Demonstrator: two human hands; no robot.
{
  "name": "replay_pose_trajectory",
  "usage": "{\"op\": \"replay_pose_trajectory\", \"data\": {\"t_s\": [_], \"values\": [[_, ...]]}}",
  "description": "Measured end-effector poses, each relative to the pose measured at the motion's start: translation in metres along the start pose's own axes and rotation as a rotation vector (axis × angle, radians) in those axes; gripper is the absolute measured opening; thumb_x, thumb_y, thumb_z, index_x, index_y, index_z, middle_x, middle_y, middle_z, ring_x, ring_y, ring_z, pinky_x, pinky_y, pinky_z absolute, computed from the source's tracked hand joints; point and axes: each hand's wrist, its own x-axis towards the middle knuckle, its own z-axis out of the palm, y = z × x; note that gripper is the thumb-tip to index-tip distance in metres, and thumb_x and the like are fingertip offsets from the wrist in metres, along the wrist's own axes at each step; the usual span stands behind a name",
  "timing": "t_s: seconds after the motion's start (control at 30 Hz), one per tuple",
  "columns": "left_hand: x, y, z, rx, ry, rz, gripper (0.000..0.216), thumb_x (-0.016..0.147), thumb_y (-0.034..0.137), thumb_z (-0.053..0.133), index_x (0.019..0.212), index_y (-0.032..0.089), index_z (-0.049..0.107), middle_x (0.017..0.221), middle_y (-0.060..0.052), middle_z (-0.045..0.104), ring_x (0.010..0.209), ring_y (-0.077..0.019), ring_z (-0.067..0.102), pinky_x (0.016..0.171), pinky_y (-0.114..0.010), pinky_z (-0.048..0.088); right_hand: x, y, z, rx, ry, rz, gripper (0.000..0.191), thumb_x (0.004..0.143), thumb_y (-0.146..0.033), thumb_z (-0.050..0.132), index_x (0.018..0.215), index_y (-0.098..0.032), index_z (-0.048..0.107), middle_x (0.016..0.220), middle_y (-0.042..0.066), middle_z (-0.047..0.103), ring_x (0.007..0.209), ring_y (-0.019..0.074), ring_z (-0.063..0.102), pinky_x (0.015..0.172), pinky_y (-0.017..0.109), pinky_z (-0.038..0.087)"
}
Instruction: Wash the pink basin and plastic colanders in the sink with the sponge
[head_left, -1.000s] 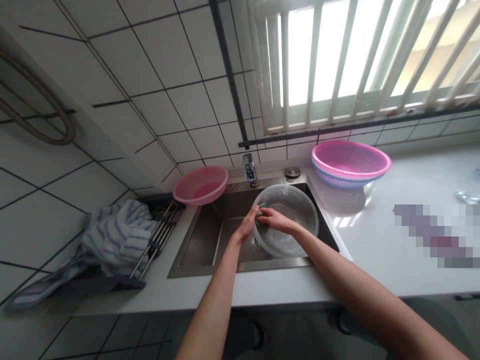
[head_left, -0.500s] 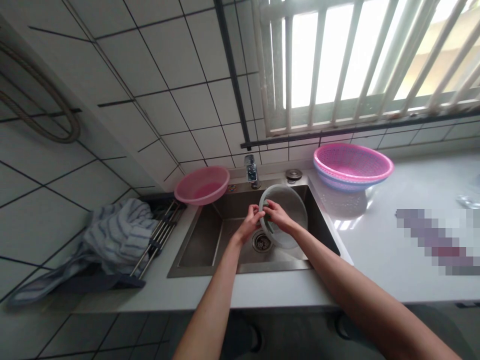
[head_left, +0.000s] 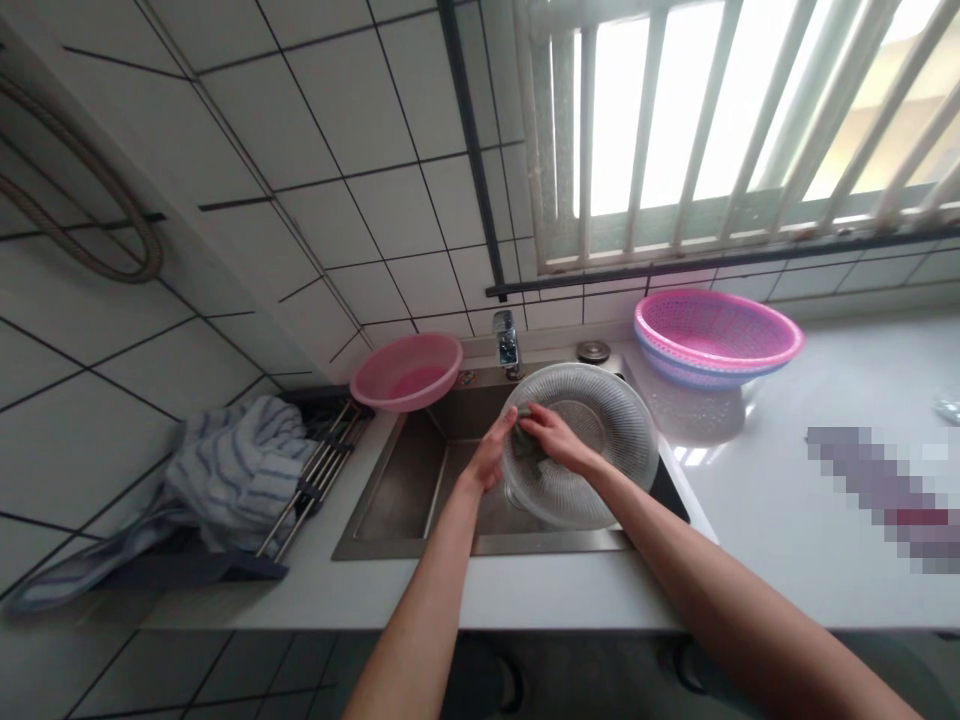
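Over the right half of the metal sink (head_left: 386, 505) I see a translucent plastic colander (head_left: 619, 430), tilted with its slotted inside facing me. My left hand (head_left: 489, 455) is closed on its left rim, thumb on the inner side. My right hand (head_left: 556, 437) reaches inside near that rim, its fingers curled on a dull green scouring pad (head_left: 529, 452) pressed against the inner wall. Part of the pad is hidden under the fingers. Behind the colander stands a chrome faucet (head_left: 507, 342).
A pink basin (head_left: 409, 372) rests on the sink's back left corner. Nested pink and blue baskets (head_left: 718, 340) stand on the right counter (head_left: 757, 480). A striped cloth (head_left: 232, 470) and a metal rack (head_left: 315, 475) lie left. A drain strainer (head_left: 593, 351) sits behind the sink.
The colander has turned from nearly edge-on to facing me, covering the sink drain. Both hands stay at its left rim, the pad now showing more on the inner wall.
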Motion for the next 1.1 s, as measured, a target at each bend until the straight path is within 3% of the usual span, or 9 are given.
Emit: {"op": "replay_pose_trajectory", "data": {"t_s": [0.07,0.13,0.33,0.53,0.73,0.77,0.87,0.93,1.1], "values": [[-0.001,0.0,-0.006,0.055,0.054,0.017,0.071,0.084,0.064,0.076,0.139,0.021,0.066,0.121,-0.012,0.076,0.112,-0.0311,0.073,0.104,-0.045,0.054,-0.003,0.008,0.007,-0.097,-0.245,0.036,0.019,0.085,-0.039,0.07,0.087,-0.02,0.064,0.085,0.002,0.064,0.076,0.0175,0.054,0.073,0.031,0.048],[-0.002,-0.001,-0.011,0.143,0.105,0.054,0.068,0.082,0.062,0.08,0.136,0.022,0.069,0.12,-0.011,0.076,0.113,-0.0307,0.072,0.105,-0.044,0.053,-0.004,0.014,0.014,-0.152,-0.365,0.057,0.019,0.083,-0.036,0.072,0.081,-0.02,0.063,0.079,0.002,0.063,0.072,0.0168,0.052,0.072,0.031,0.047],[0.002,-0.007,-0.001,0.192,0.108,0.15,0.068,0.083,0.063,0.078,0.136,0.021,0.07,0.134,-0.012,0.073,0.134,-0.034,0.061,0.119,-0.047,0.042,0.0,0.004,0.007,0.008,0.071,-0.043,0.03,0.091,-0.042,0.062,0.111,-0.021,0.066,0.108,0.007,0.069,0.1,0.0227,0.06,0.089,0.034,0.05],[-0.002,-0.005,-0.001,0.344,0.158,0.22,0.065,0.085,0.065,0.075,0.136,0.025,0.07,0.141,-0.01,0.069,0.142,-0.0358,0.054,0.123,-0.047,0.035,-0.005,0.008,0.008,-0.061,-0.296,0.128,0.025,0.081,-0.032,0.073,0.101,-0.018,0.071,0.098,0.007,0.071,0.087,0.0221,0.061,0.083,0.035,0.052],[-0.001,-0.009,0.0,0.201,0.079,0.215,0.066,0.085,0.065,0.074,0.135,0.022,0.07,0.142,-0.011,0.068,0.143,-0.0333,0.054,0.123,-0.046,0.036,-0.002,0.008,0.003,0.055,0.11,0.01,0.032,0.09,-0.044,0.065,0.114,-0.023,0.068,0.113,0.006,0.069,0.108,0.0228,0.061,0.093,0.034,0.051],[-0.001,-0.009,0.0,0.194,0.071,0.209,0.067,0.085,0.066,0.073,0.135,0.021,0.07,0.141,-0.011,0.069,0.142,-0.0335,0.055,0.122,-0.047,0.037,-0.004,0.009,0.002,0.033,0.063,0.008,0.029,0.089,-0.043,0.066,0.11,-0.022,0.069,0.109,0.005,0.07,0.105,0.0225,0.062,0.093,0.035,0.051],[-0.002,-0.008,-0.003,0.263,0.112,0.171,0.071,0.083,0.069,0.074,0.136,0.021,0.069,0.14,-0.014,0.068,0.138,-0.0368,0.057,0.118,-0.051,0.041,-0.011,0.011,0.006,-0.097,-0.298,0.055,0.017,0.081,-0.035,0.071,0.087,-0.02,0.067,0.088,0.003,0.067,0.084,0.0205,0.06,0.086,0.035,0.051],[-0.004,-0.006,-0.005,0.307,0.139,0.161,0.073,0.081,0.069,0.076,0.135,0.02,0.069,0.14,-0.015,0.068,0.136,-0.0386,0.059,0.117,-0.052,0.042,-0.012,0.01,0.009,-0.135,-0.396,0.062,0.016,0.079,-0.033,0.072,0.083,-0.019,0.066,0.084,0.003,0.065,0.08,0.0198,0.057,0.084,0.035,0.05],[0.0,-0.009,-0.004,0.191,0.076,0.206,0.07,0.083,0.069,0.074,0.131,0.019,0.071,0.139,-0.013,0.069,0.139,-0.0349,0.057,0.12,-0.047,0.039,-0.004,0.001,0.008,0.007,0.015,-0.074,0.027,0.089,-0.043,0.063,0.103,-0.02,0.065,0.102,0.004,0.066,0.092,0.0198,0.058,0.088,0.032,0.048]]}}
